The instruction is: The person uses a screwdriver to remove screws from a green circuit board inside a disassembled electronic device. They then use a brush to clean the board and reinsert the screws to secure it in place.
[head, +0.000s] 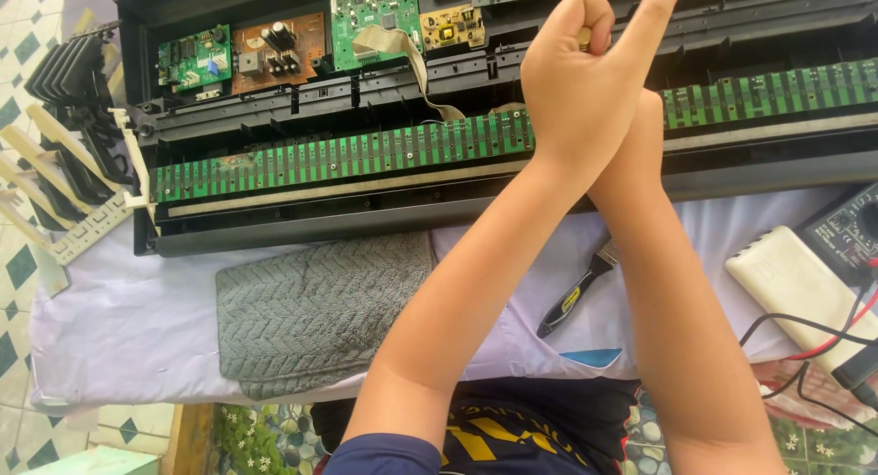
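The person's two forearms are crossing above an opened black plastic keyboard casing that is lying along the far edge of the cloth-covered surface. The left hand is sitting in front, its fingers curling narrowly around a small brass-coloured object, too small to identify. The right hand is passing behind it with one finger stretching up and outward; whether its other fingers are holding anything I cannot tell, since the left hand is hiding them.

Directly beneath the hands, the long green contact strip board is lying exposed, and the small green, brown and yellow circuit boards are sitting bare along the casing's far side, with a grey ribbon cable looping between them. In my judgement, the main risk is the small object slipping from that pinch and dropping into the open casing, where it could lodge among components or bridge contacts. The crossed arms are also blocking the view of what lies below.

Near the right edge, red and black leads are trailing by a white rectangular box; an elbow could snag them. A black-handled tool is resting beside the grey knitted towel.
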